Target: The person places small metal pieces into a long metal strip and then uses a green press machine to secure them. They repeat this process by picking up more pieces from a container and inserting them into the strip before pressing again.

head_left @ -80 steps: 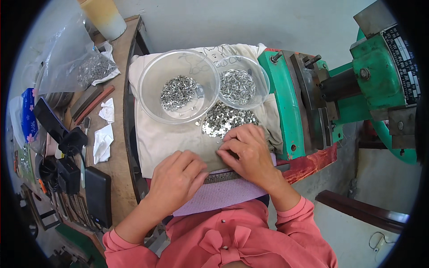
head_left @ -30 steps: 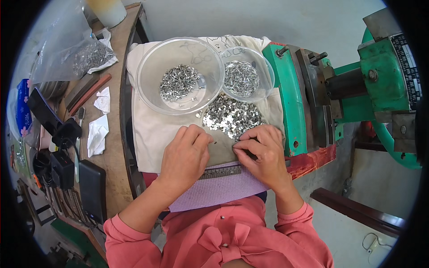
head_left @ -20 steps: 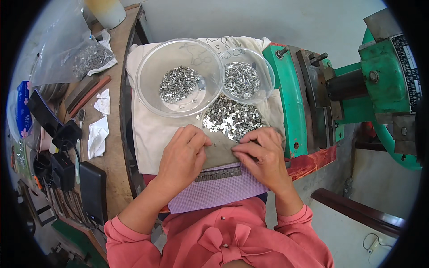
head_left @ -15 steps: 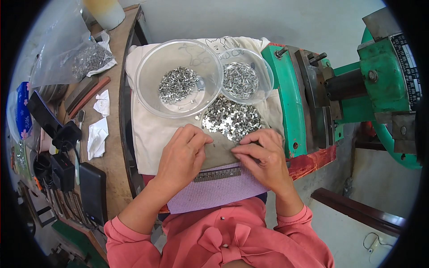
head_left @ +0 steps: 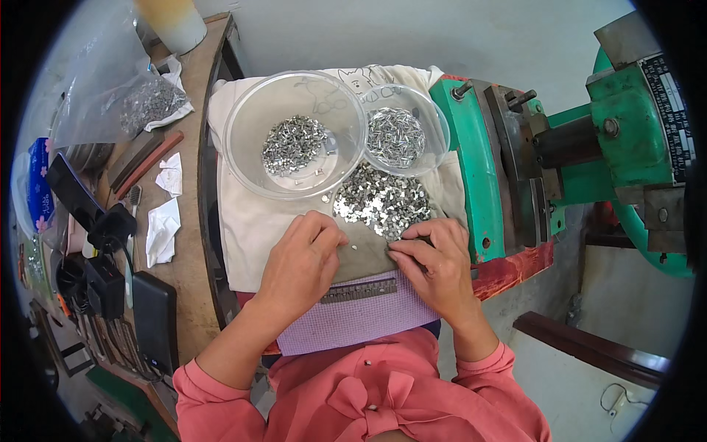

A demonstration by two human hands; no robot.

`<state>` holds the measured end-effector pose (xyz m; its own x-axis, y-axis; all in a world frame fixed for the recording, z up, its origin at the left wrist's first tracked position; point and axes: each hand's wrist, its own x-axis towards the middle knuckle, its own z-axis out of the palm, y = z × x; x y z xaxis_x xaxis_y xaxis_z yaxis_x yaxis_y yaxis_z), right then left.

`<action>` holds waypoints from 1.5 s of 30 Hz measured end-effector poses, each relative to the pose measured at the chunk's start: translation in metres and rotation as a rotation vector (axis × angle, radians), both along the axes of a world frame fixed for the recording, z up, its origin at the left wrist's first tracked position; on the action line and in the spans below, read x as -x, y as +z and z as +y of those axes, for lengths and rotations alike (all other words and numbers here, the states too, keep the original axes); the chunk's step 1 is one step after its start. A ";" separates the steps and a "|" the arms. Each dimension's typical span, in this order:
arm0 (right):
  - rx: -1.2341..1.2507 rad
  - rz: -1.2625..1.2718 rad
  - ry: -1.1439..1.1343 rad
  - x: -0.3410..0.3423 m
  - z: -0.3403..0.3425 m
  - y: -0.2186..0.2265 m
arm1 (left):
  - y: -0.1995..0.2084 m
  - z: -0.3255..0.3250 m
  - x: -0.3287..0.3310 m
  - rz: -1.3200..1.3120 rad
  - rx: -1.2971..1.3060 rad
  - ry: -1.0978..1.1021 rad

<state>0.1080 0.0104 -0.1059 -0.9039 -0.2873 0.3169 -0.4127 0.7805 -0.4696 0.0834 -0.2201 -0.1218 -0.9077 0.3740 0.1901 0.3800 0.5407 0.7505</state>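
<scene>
White cloth point(head_left: 243, 221) on wooden bench point(head_left: 188, 214) — green machine point(head_left: 626, 140) alongside.

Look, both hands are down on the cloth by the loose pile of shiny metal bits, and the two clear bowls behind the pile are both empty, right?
Not quite. The head view shows the left hand and right hand by the loose pile, but the bowls are not empty: the big bowl and the small bowl each hold small metal pieces.
</scene>
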 end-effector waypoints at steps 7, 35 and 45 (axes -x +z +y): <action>-0.040 0.050 0.031 0.001 -0.007 -0.001 | 0.002 0.005 -0.003 0.068 0.069 -0.028; -0.089 0.016 0.176 -0.032 -0.004 0.009 | 0.013 0.010 -0.039 0.063 0.009 -0.059; -0.110 0.026 0.127 -0.031 -0.003 0.013 | 0.006 0.013 -0.042 0.111 0.056 -0.099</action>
